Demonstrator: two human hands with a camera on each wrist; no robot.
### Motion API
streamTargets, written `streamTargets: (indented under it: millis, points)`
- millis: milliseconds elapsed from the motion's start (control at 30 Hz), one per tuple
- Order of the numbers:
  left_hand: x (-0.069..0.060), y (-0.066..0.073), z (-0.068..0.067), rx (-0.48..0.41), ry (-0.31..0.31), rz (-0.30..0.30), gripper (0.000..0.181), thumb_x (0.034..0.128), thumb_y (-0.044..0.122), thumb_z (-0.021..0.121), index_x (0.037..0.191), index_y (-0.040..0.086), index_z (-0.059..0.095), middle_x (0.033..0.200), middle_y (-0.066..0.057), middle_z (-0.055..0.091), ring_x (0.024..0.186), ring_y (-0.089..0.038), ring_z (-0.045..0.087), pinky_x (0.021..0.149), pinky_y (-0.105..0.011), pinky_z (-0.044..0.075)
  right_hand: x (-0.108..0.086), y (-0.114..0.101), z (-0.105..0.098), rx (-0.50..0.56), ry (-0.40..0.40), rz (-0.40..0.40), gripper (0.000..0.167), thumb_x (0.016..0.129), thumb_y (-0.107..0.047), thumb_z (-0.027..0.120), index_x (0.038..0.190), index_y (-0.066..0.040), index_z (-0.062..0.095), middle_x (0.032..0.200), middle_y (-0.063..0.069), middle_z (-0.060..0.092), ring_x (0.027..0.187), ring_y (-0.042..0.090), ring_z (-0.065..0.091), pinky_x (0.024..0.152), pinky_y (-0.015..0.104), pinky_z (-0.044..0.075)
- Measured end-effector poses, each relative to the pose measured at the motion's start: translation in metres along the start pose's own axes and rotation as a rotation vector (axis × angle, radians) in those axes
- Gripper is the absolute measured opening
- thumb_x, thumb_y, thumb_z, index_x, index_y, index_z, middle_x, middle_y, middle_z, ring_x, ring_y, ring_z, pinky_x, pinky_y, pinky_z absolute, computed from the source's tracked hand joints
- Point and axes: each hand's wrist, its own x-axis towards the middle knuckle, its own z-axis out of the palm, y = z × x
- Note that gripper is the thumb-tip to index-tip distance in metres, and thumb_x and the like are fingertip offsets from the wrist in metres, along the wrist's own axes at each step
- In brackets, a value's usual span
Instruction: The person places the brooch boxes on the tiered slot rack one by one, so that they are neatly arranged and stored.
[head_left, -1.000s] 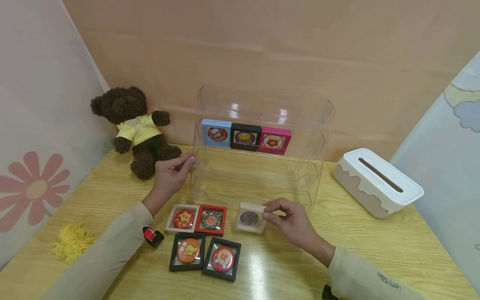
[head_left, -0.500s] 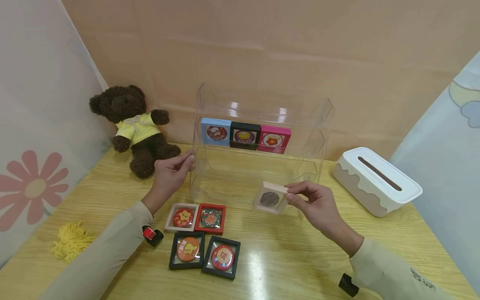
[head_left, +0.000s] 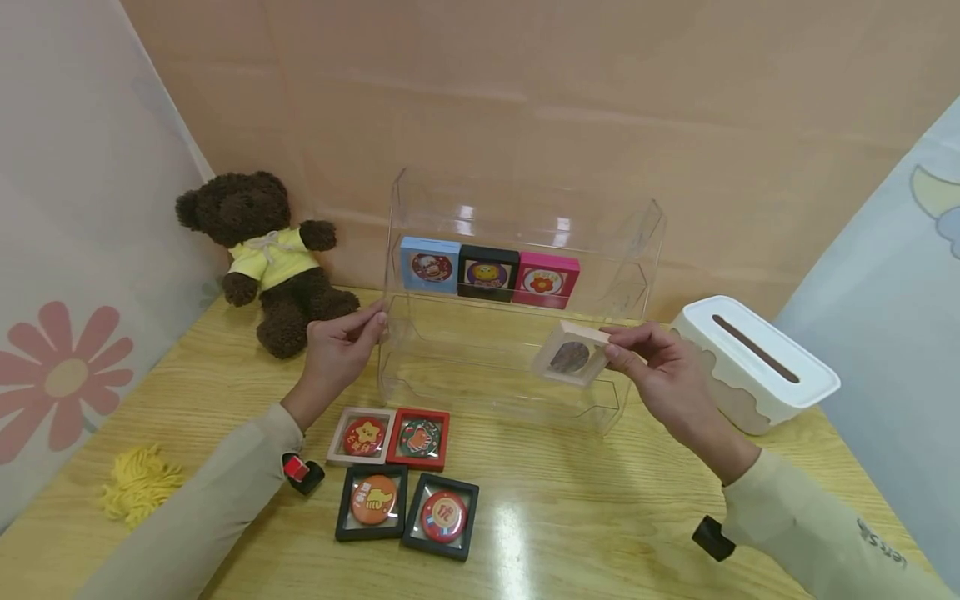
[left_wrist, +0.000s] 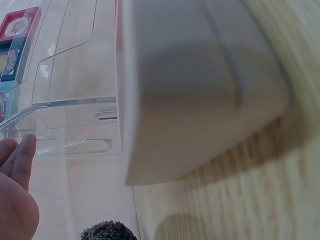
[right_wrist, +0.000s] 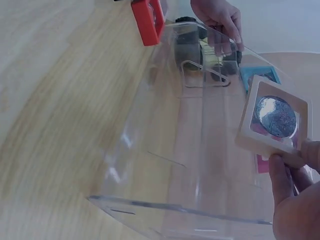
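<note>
In the head view my left hand (head_left: 337,354) pinches the left side edge of the clear tiered rack (head_left: 480,400). My right hand (head_left: 671,383) holds a pale pink square frame (head_left: 546,354) by its right edge, in front of the rack's right half and above the table. The right wrist view shows that frame (right_wrist: 245,131) with a dark, shiny disc inside, between thumb and fingers. Blue (head_left: 430,265), black (head_left: 488,272) and magenta (head_left: 546,280) frames stand side by side on an upper tier.
Pink (head_left: 333,450), red (head_left: 444,450) and two black frames (head_left: 341,521) (head_left: 462,533) lie before the rack. A brown teddy bear (head_left: 273,257) sits at left, yellow yarn (head_left: 142,486) nearer. A white tissue box (head_left: 813,385) stands behind my right hand.
My right hand has lifted the pale pink frame off the table and carried it up and to the right, tilting it. My left hand stays at the rack's edge.
</note>
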Motion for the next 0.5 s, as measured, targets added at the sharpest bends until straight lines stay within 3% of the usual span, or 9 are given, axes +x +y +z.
streamTargets:
  millis: [200,433,500]
  points:
    - [-0.001,-0.001,0.001,-0.003,-0.002,-0.001,0.023,0.0868,-0.009,0.063,0.109,-0.006,0.068,0.095,-0.02,0.068,0.069,-0.027,0.069,0.061,-0.017,0.054,0.012,-0.01,-0.01,0.001,0.085,-0.029,0.007,0.082,0.019,0.062,0.087,0.015,0.064,0.095,0.006,0.07,0.084,0.015,0.066,0.067,0.024,0.056]
    - [-0.001,-0.001,0.001,-0.01,0.005,-0.002,0.023,0.0874,-0.007,0.063,0.11,-0.004,0.069,0.095,-0.019,0.069,0.069,-0.023,0.07,0.061,-0.018,0.054,0.031,-0.028,-0.026,-0.143,0.089,-0.04,0.015,0.085,0.01,0.065,0.1,0.012,0.067,0.091,0.001,0.07,0.076,0.009,0.067,0.068,0.019,0.054]
    - [0.0,0.0,0.001,-0.016,0.006,-0.011,0.023,0.0876,-0.007,0.063,0.11,-0.004,0.068,0.095,-0.019,0.068,0.07,-0.022,0.07,0.061,-0.019,0.054,0.036,-0.032,-0.03,-0.13,0.098,-0.049,0.016,0.085,0.009,0.065,0.101,0.012,0.067,0.094,0.0,0.07,0.08,0.009,0.066,0.07,0.017,0.053]
